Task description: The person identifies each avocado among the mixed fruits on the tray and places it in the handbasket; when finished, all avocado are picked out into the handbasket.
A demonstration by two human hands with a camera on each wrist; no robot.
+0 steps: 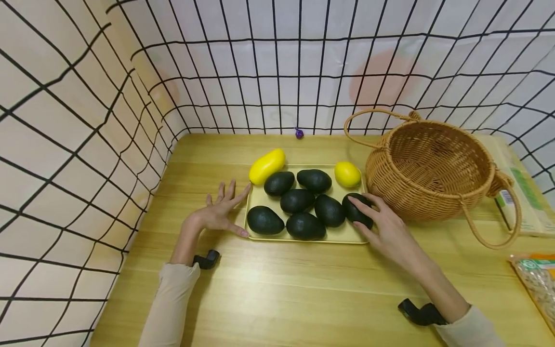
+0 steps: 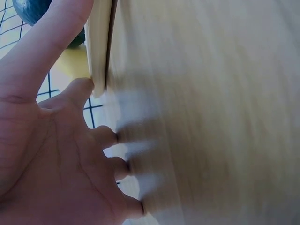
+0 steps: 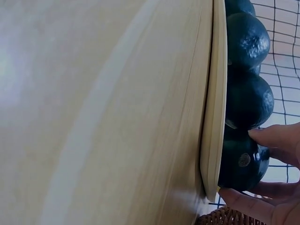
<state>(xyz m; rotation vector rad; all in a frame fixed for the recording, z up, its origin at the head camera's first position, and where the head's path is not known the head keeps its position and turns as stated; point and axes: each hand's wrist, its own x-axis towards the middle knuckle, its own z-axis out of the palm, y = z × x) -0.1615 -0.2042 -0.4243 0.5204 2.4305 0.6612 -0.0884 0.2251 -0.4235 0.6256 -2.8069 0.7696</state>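
A shallow pale yellow tray (image 1: 342,234) holds several dark green avocados (image 1: 296,200), with a lemon (image 1: 347,174) at its back right. An elongated yellow fruit (image 1: 267,166) lies at the back left corner. My right hand (image 1: 392,236) grips the rightmost avocado (image 1: 352,212) in the tray; the right wrist view has thumb and fingers on either side of this avocado (image 3: 243,164). At the tray's left edge my left hand (image 1: 215,215) is spread, thumb and index finger touching the rim. Its other fingertips rest on the table in the left wrist view.
A wicker basket (image 1: 427,159) with two handles stands close to the tray's right side. Beyond it lies a pale package (image 1: 526,197), and a clear bag (image 1: 535,279) sits at the right edge. Black wire grid (image 1: 277,72) walls in the back and sides.
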